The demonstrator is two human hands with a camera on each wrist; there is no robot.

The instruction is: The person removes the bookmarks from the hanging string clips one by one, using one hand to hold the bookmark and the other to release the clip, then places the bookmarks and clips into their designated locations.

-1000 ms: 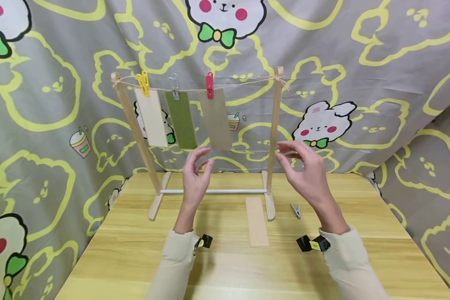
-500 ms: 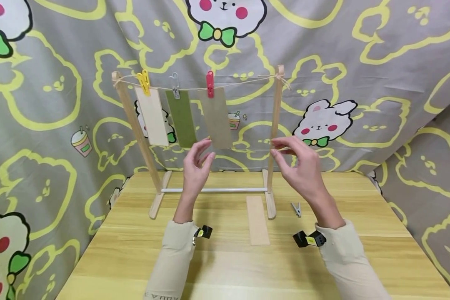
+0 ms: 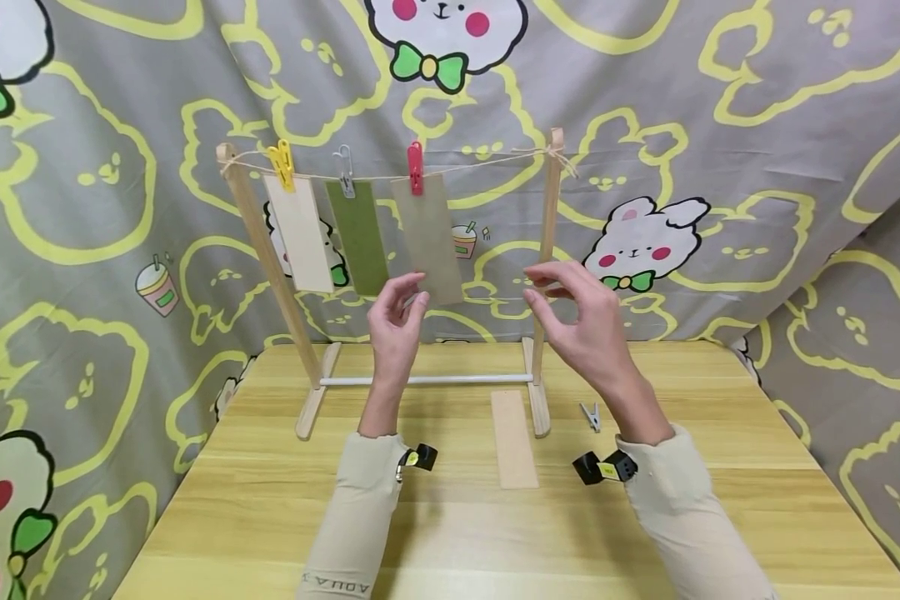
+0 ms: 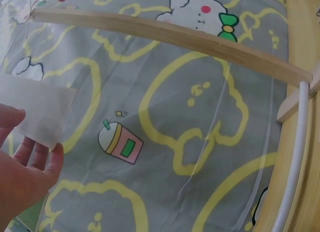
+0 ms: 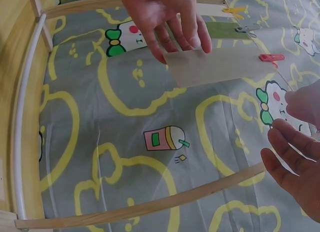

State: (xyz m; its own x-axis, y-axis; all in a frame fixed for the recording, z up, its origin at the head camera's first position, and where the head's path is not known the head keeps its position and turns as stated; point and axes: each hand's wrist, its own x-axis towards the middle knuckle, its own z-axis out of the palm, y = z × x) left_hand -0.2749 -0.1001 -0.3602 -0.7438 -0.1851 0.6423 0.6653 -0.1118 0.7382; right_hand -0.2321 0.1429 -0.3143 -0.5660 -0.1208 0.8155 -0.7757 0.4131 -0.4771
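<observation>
My left hand point(image 3: 397, 321) is at the lower left edge of a grey-brown strip point(image 3: 429, 237), thumb and fingers loosely curved. In the right wrist view, the left fingertips point(image 5: 206, 47) are right at the lower end of this strip point(image 5: 215, 67). A red clothes peg point(image 3: 416, 168) fixes its top to a string. Further left hang a green strip point(image 3: 356, 237) under a grey clothes peg point(image 3: 347, 171) and a cream strip point(image 3: 300, 237) under a yellow clothes peg point(image 3: 281, 165). My right hand point(image 3: 581, 321), fingers curved and holding nothing, overlaps the right wooden post point(image 3: 548, 204).
A peach strip point(image 3: 515, 442) lies flat on the wooden table point(image 3: 450, 542). Right of it lies another grey clothes peg point(image 3: 591, 417). A white rod point(image 3: 457, 380) joins the feet of the wooden frame. Patterned curtain point(image 3: 780, 175) surrounds the table's back and sides.
My right hand has moved left and slightly up, overlapping the post. My left hand has risen slightly to the grey-brown strip, whose lower end has shifted a little. The pegs stay in place.
</observation>
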